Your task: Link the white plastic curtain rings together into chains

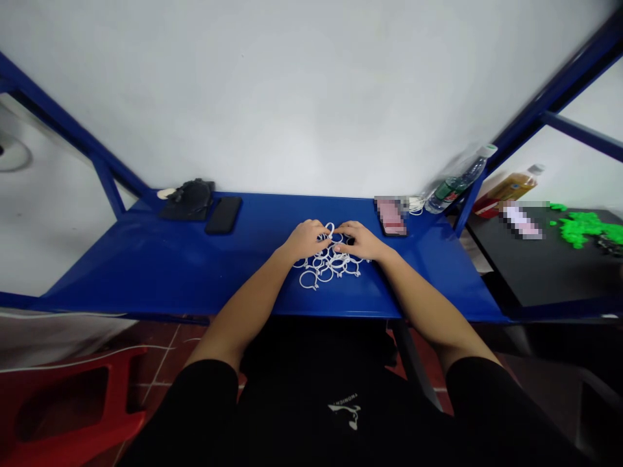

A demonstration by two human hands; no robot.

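Observation:
A pile of white plastic curtain rings (325, 275), each with a small eyelet tab, lies on the blue table (160, 272) in front of me. My left hand (307, 240) is over the pile's left side, its thumb and fingers closed on one white curtain ring (330, 229) that stands up at the fingertips. On the pile's right side is my right hand (359, 240), thumb and index finger apart. Its index fingertip is close to the raised ring; whether they touch I cannot tell. Both palms hide part of the pile.
A black phone (224, 215) and a black pouch (192, 200) lie at the back left. Toward the back right are a blurred-out phone (392, 217), a white cable (415, 205) and a clear bottle (460, 181). Green pieces (581, 228) cover part of a dark side table (530, 266).

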